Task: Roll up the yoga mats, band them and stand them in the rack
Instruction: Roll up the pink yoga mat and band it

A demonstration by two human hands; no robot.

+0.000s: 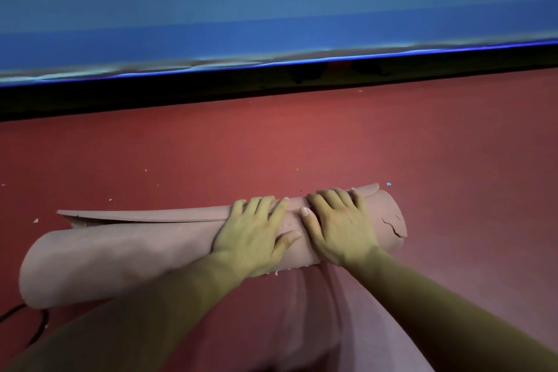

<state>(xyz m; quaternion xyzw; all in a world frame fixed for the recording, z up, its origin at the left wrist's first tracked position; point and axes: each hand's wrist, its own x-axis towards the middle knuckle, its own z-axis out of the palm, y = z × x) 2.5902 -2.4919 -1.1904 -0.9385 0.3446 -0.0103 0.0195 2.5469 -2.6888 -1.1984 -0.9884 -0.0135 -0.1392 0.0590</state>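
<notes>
The pink yoga mat [126, 246] lies rolled on a red floor [302, 142] flecked with small crumbs, its tail trailing back toward the person. The left hand [255, 232] and right hand [338, 226] press flat on the roll, fingers spread. Beyond, a black skirting [211, 90] runs under a blue wall [271, 3].

I am working in dim light, with a blue wall [271, 3] glowing ahead. My left hand [256, 235] and right hand [341, 232] are looking greenish. My near forearms [151, 311] are blurring, and the wall's base is bowing toward the edges.
</notes>
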